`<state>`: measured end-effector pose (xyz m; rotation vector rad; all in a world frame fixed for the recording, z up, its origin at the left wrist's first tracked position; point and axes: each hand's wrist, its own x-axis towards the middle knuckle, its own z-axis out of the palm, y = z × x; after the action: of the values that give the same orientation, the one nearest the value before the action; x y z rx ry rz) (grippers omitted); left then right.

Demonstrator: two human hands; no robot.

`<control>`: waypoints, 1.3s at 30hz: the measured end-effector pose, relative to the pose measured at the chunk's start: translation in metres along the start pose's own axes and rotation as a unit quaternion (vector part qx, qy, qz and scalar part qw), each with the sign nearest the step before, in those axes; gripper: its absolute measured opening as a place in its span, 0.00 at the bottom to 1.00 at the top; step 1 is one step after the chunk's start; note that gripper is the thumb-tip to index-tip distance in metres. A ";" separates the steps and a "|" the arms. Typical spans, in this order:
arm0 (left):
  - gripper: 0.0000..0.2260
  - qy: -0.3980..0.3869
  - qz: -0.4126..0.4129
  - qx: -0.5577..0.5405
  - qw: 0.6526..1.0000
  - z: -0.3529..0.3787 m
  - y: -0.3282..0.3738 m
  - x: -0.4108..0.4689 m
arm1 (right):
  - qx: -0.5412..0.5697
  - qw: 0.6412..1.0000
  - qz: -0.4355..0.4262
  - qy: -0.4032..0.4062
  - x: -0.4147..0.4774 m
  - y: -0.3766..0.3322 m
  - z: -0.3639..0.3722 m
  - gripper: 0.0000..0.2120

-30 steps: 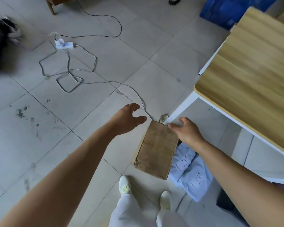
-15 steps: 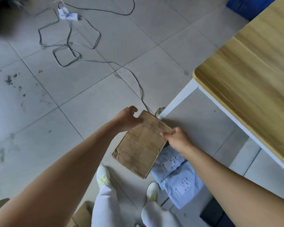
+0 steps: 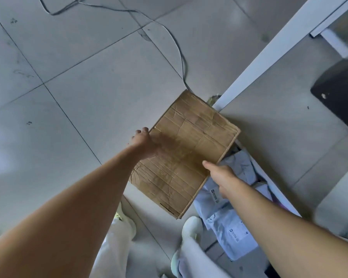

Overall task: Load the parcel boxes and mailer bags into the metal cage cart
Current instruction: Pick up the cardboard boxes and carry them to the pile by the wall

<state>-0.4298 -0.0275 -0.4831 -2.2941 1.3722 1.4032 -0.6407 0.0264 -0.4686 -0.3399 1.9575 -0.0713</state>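
A worn, creased brown cardboard parcel box [image 3: 191, 145] is held above the tiled floor, its broad face towards me. My left hand [image 3: 144, 143] grips its left edge. My right hand [image 3: 219, 173] grips its right edge, thumb on the face. Pale blue-grey mailer bags [image 3: 227, 215] with small labels lie on the floor below and to the right of the box, partly hidden by my right arm. The metal cage cart is not in view.
A white table leg [image 3: 269, 55] slants from the box's top corner to the upper right. A grey cable [image 3: 169, 37] trails over the tiles towards the box. A black object [image 3: 338, 89] lies at right. My white shoes and trousers [image 3: 117, 237] are below.
The camera has dropped closer and tilted down, so the tabletop has left the view. Both hands have closed on the box's sides and the box now faces me more squarely.
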 end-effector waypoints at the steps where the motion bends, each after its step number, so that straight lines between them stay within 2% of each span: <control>1: 0.29 0.000 -0.005 -0.019 1.000 0.006 -0.002 0.009 | 0.014 1.000 0.011 -0.003 0.008 0.004 0.004 0.33; 3: 0.28 -0.009 -0.014 -0.063 0.998 0.016 -0.006 0.026 | 0.048 0.998 0.029 -0.016 0.021 0.009 0.011 0.33; 7: 0.34 -0.019 -0.032 -0.141 0.989 0.022 -0.012 0.036 | 0.180 0.977 0.055 -0.095 0.026 0.003 0.026 0.27; 9: 0.36 -0.010 -0.042 -0.162 0.986 0.019 -0.015 0.031 | 0.202 0.973 0.061 -0.099 0.019 -0.003 0.031 0.28; 13: 0.36 0.035 -0.053 -0.163 0.985 -0.012 -0.024 0.006 | 0.194 0.975 0.034 -0.104 -0.013 -0.026 0.042 0.30; 18: 0.35 0.126 -0.073 -0.207 0.967 -0.107 -0.041 -0.042 | 0.141 0.984 -0.037 -0.103 -0.059 -0.089 0.068 0.41; 20: 0.35 0.167 -0.091 -0.219 0.957 -0.154 -0.051 -0.065 | 0.110 0.986 -0.069 -0.110 -0.114 -0.129 0.081 0.45; 22: 0.37 0.204 -0.111 -0.241 0.942 -0.207 -0.064 -0.093 | 0.068 0.985 -0.119 -0.103 -0.195 -0.172 0.098 0.41; 24: 0.40 0.234 -0.134 -0.271 0.924 -0.260 -0.081 -0.124 | 0.026 0.981 -0.173 -0.088 -0.260 -0.207 0.119 0.36; 27: 0.44 0.265 -0.166 -0.313 0.897 -0.335 -0.111 -0.168 | -0.040 0.966 -0.243 -0.080 -0.346 -0.252 0.159 0.36; 31: 0.42 0.306 -0.215 -0.369 0.851 -0.423 -0.173 -0.227 | -0.115 0.934 -0.322 -0.107 -0.453 -0.289 0.230 0.34; 34: 0.41 0.342 -0.256 -0.436 0.792 -0.466 -0.231 -0.271 | -0.175 0.899 -0.377 -0.138 -0.520 -0.301 0.296 0.34; 39: 0.39 0.389 -0.325 -0.524 0.684 -0.494 -0.331 -0.335 | -0.292 0.833 -0.424 -0.203 -0.605 -0.286 0.410 0.36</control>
<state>0.0835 0.1226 -0.0594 -3.7325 -0.6610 1.0188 0.0102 -0.0406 -0.0356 -1.4917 1.2335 0.0325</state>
